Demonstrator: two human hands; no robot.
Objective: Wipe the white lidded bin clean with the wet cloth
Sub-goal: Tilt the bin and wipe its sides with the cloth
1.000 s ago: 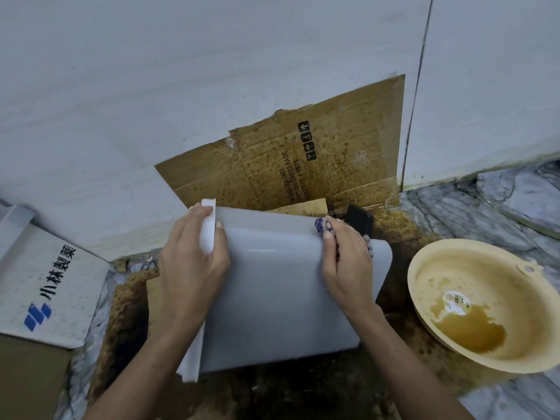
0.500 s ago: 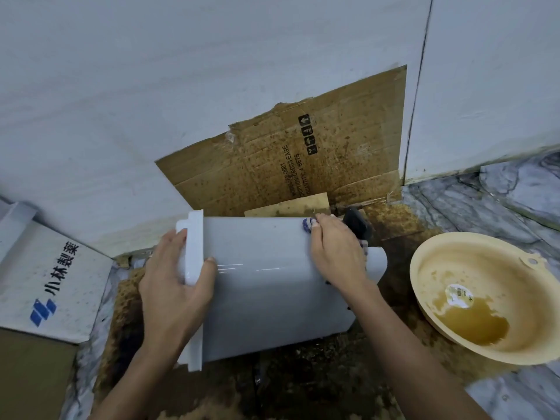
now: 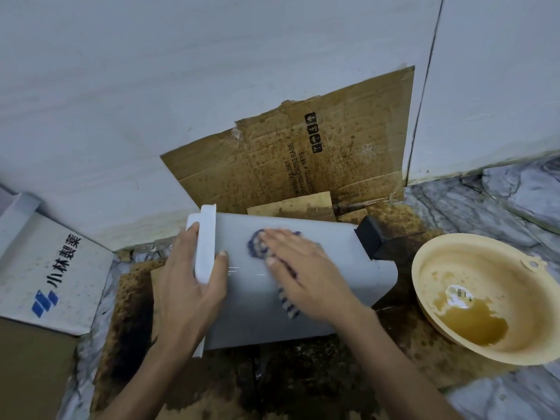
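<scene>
The white lidded bin (image 3: 330,247) lies on its side on wet, stained cardboard, its lid end to the left and its black base (image 3: 371,241) to the right. My left hand (image 3: 191,280) grips the white lid rim (image 3: 205,241), thumb on the bin's side. My right hand (image 3: 306,271) presses flat on a blue-and-white striped cloth (image 3: 257,242) against the upper face of the bin. The cloth sticks out past my fingertips and under my palm near the wrist.
A tan plastic basin (image 3: 454,259) with brown water stands at the right. A stained cardboard sheet (image 3: 303,159) leans on the white wall behind the bin. A white printed box (image 3: 45,268) lies at the left. The floor is marble.
My right hand has slid with the cloth from the bin's far right edge to the middle of its upper face. My left hand has shifted its hold on the lid rim.
</scene>
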